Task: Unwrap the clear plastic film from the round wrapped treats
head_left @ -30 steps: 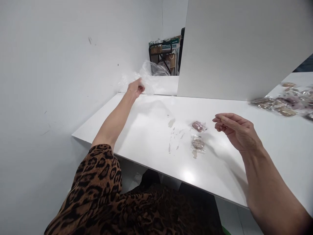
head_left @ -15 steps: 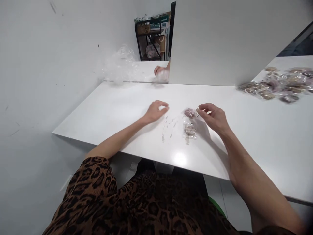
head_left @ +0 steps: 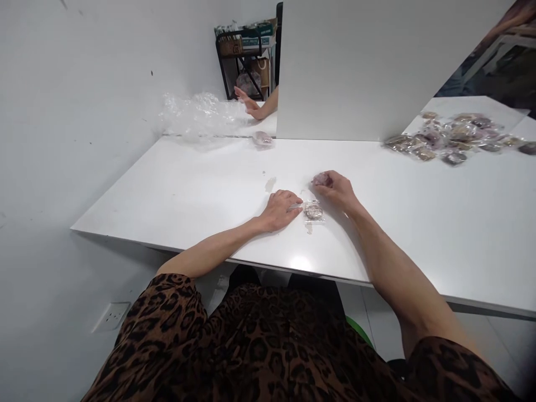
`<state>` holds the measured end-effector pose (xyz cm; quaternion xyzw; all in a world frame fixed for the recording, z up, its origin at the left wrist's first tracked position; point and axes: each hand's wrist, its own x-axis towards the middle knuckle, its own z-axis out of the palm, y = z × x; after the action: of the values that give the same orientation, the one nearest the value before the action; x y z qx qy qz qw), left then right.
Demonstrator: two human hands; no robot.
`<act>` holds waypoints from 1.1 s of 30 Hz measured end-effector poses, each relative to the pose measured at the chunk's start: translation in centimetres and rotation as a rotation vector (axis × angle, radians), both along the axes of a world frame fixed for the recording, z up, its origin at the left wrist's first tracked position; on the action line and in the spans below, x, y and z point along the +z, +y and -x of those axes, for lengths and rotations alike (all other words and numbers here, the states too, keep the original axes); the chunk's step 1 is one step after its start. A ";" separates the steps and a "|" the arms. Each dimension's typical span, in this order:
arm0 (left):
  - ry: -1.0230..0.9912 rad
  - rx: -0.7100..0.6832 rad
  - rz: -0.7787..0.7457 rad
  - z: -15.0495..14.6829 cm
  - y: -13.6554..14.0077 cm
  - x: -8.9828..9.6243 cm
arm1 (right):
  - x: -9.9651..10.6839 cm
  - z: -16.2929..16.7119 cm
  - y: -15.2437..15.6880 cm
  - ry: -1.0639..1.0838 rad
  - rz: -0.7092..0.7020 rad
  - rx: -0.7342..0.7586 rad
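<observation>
A small clear packet (head_left: pixel 314 211) with a brown, round item inside lies flat on the white table. My left hand (head_left: pixel 281 211) rests on the tabletop just left of it, thumb and index finger apart at the packet's edge. I cannot make out whether they touch the plastic. Farther from me, my right hand (head_left: pixel 337 188) has its fingers closed on a pinkish-purple packet (head_left: pixel 322 180), partly covered by the fingers.
A white panel (head_left: pixel 335 72) stands along the table's far edge. Several packets (head_left: pixel 456 137) are piled at the right. Crumpled clear plastic (head_left: pixel 196 114) lies at the far left. Beside the panel, another person's open hand (head_left: pixel 253 107) is near a pinkish packet (head_left: pixel 263 139).
My right hand has closed on the pinkish-purple packet. My left hand has come nearer to the brown one. The other person's hand has let go of a pinkish packet at the far edge.
</observation>
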<state>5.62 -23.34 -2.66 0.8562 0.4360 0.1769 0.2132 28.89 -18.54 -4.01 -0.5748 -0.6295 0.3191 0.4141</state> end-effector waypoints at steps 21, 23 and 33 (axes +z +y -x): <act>0.034 -0.245 -0.110 -0.2 -0.3 -0.4 | 2.8 0.8 -8.4 -0.128 0.181 0.035; 0.006 -0.240 -0.100 -0.1 -0.3 -0.4 | 2.8 1.4 -8.4 -0.023 0.219 0.048; -0.125 -0.349 -0.083 0.5 -0.2 -0.9 | 3.0 1.8 -10.4 0.195 0.356 0.023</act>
<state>5.17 -23.49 -3.57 0.9142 0.2591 0.2080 0.2319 27.09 -28.96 -0.99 -0.5982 -0.5265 0.4841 0.3613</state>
